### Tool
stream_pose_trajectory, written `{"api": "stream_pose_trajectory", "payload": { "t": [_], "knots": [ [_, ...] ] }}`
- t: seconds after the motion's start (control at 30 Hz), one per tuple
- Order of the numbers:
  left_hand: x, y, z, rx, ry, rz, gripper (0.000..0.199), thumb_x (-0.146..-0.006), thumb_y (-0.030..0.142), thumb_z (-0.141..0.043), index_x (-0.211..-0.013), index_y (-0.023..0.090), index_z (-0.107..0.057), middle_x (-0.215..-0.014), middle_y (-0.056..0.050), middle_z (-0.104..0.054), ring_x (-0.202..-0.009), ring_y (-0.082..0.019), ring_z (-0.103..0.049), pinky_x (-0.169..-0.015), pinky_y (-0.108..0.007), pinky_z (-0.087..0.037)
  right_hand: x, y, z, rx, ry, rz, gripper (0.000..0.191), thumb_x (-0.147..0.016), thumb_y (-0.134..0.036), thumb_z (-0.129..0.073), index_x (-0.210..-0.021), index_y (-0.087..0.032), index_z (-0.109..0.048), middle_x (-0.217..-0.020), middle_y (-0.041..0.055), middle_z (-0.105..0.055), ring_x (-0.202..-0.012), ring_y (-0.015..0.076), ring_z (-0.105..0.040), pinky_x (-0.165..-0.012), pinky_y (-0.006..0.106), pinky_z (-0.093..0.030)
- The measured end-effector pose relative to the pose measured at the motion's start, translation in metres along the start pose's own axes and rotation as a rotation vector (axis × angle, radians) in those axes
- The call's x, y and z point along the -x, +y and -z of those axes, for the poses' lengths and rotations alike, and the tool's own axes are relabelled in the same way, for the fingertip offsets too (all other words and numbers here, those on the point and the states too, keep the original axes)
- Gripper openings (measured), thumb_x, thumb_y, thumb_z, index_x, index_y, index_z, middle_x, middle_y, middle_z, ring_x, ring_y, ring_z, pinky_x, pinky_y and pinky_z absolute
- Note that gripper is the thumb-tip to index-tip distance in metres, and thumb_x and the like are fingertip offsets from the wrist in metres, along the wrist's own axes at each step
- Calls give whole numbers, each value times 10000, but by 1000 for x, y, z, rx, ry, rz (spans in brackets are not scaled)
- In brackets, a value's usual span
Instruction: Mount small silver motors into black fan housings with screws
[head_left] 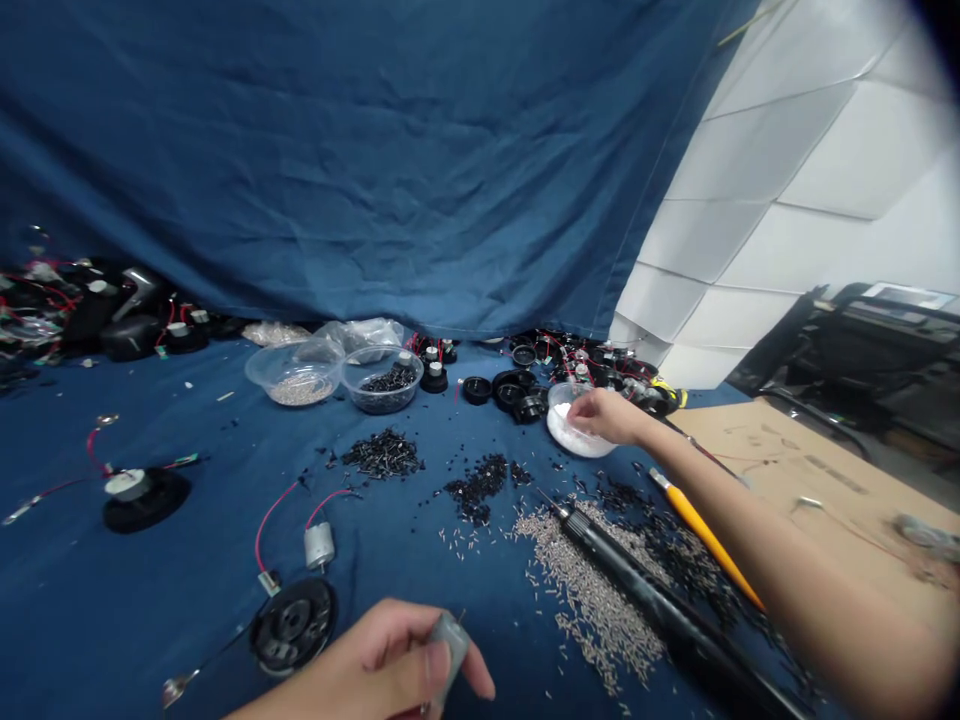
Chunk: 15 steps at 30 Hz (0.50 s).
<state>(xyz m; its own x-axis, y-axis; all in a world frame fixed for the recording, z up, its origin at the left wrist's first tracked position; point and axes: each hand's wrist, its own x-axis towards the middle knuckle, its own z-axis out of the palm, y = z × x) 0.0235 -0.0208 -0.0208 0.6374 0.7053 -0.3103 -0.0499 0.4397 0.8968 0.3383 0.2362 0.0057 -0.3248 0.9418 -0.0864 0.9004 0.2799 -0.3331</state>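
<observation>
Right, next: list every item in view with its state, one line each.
left hand: closed around the silver motor
silver motor: held, wireless
right hand: fingers at the clear bowl's rim
clear bowl: holding white granules
black tool: lying across loose silver pieces
wired motor: lying on blue cloth, red wires attached
yellow-handled tool: lying down, untouched

The person's left hand [375, 662] and right hand [606, 417] are both bare. The right forearm [780, 560] is bare too, and it looks smooth and becomes wider toward the lower right corner of the view. Of the left forearm [274, 708], only a short piece shows at the bottom edge. The left thumbnail [439, 662] is short, rounded and pale.
</observation>
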Motion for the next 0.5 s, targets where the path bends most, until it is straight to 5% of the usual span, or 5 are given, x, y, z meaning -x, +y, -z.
{"api": "stream_pose_trajectory", "payload": {
  "t": [0.13,0.23,0.33,0.5],
  "knots": [
    [4,-2,2,-110,114,-47,549,-837,662,-574,-1064,165,-629,-712,22,-497,-559,-75,-380,-514,-194,-297,23,-19,12,-3,235,15,129,-899,-212,-592,-854,-114,-663,-845,104,-674,-791,193,-617,-774,358,-486],
    [10,-4,2,-318,241,5,484,-835,604,-610,-1147,234,-636,-1108,-48,-587,-951,-192,-534,-811,-289,-418,69,-63,5,-95,301,89,256,-952,-347,-503,-951,-147,-663,-840,95,-697,-739,188,-635,-702,323,-491],
    [13,-6,2,-558,306,24,374,-867,536,-592,-1093,245,-656,-1046,-39,-643,-934,-229,-578,-798,-318,-428,128,-114,-16,-397,-11,267,256,-947,-393,-531,-958,-193,-690,-856,46,-721,-757,165,-671,-702,284,-525],
    [11,-8,-1,-963,370,-237,358,-937,544,-473,-921,240,-660,-801,-17,-662,-783,-224,-627,-705,-305,-425,179,-151,-48,-463,-249,301,204,-962,-313,-521,-874,-219,-679,-751,-26,-704,-674,105,-651,-631,204,-480]
  ]
}}
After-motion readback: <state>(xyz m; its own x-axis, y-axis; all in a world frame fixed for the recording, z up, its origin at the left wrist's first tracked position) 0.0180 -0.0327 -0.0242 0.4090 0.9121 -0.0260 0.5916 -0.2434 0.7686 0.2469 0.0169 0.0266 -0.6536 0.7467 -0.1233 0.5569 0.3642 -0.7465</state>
